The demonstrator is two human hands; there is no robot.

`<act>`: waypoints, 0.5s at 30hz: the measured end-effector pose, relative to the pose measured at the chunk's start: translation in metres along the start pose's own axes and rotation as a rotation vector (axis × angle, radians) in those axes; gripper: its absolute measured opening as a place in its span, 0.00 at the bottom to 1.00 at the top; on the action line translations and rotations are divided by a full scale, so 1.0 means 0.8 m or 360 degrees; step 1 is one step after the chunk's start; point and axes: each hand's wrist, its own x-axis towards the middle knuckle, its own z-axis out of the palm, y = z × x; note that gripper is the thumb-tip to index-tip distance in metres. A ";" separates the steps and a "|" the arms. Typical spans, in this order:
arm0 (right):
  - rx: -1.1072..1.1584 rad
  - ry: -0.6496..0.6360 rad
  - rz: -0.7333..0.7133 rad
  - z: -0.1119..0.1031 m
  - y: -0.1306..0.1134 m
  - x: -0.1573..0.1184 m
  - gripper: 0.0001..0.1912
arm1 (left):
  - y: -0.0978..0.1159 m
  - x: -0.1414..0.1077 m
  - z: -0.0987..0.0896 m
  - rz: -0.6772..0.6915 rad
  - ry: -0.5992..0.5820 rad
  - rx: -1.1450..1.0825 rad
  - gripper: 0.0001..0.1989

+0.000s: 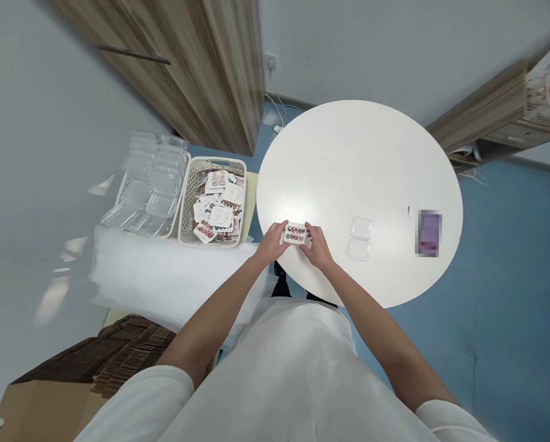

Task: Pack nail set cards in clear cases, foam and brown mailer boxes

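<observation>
A small white card of press-on nails (295,233), with two rows of reddish and dark nails, is held level over the near left part of the round white table. My left hand (272,242) grips its left edge between thumb and fingers. On the opposite edge, my right hand (318,247) has its fingers and thumb closed on the same card. To the right, an opened clear plastic case (361,239) lies flat on the table, apart from both hands.
The round table (358,147) also carries a blurred purple item (428,233). Left of it stand a basket (186,230) of nail cards and a bin of clear cases (158,178). White wrapping (164,264) and cardboard (49,405) lie nearer, beside a wooden cabinet (201,67).
</observation>
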 end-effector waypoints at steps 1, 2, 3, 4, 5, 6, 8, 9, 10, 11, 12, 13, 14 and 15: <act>0.0007 0.0018 0.0021 -0.007 0.004 -0.009 0.35 | 0.008 -0.001 0.005 0.0025 -0.0020 -0.0008 0.32; 0.0015 0.0038 0.0045 -0.014 0.009 -0.018 0.35 | 0.016 -0.002 0.010 0.0046 -0.0039 -0.0018 0.32; 0.0022 0.0059 0.0068 -0.022 0.014 -0.028 0.35 | 0.025 -0.003 0.017 0.0064 -0.0058 -0.0028 0.32; 0.0028 0.0079 0.0084 -0.031 0.021 -0.037 0.35 | 0.034 -0.003 0.026 0.0083 -0.0077 -0.0038 0.32; 0.0034 0.0093 0.0089 -0.041 0.028 -0.045 0.35 | 0.042 -0.003 0.035 0.0103 -0.0095 -0.0046 0.32; 0.0038 0.0102 0.0087 -0.051 0.037 -0.054 0.34 | 0.051 -0.002 0.045 0.0126 -0.0109 -0.0049 0.31; 0.0031 0.0097 0.0067 -0.072 0.056 -0.068 0.34 | 0.069 0.002 0.067 0.0173 -0.0133 -0.0046 0.30; 0.0018 0.0089 0.0058 -0.083 0.067 -0.074 0.34 | 0.078 0.005 0.078 0.0189 -0.0144 -0.0041 0.30; -0.0002 0.0083 0.0055 -0.094 0.078 -0.080 0.34 | 0.087 0.008 0.089 0.0196 -0.0158 -0.0032 0.30; -0.0027 0.0081 0.0057 -0.104 0.089 -0.084 0.33 | 0.095 0.012 0.100 0.0192 -0.0176 -0.0019 0.29; -0.0057 0.0088 0.0060 -0.114 0.100 -0.088 0.33 | 0.103 0.017 0.111 0.0180 -0.0199 -0.0002 0.29; -0.0086 0.0102 0.0064 -0.123 0.110 -0.092 0.33 | 0.111 0.022 0.121 0.0163 -0.0222 0.0019 0.29; -0.0111 0.0119 0.0066 -0.131 0.121 -0.095 0.33 | 0.118 0.027 0.131 0.0142 -0.0243 0.0042 0.29; -0.0129 0.0130 0.0066 -0.139 0.131 -0.097 0.33 | 0.124 0.032 0.141 0.0118 -0.0258 0.0064 0.29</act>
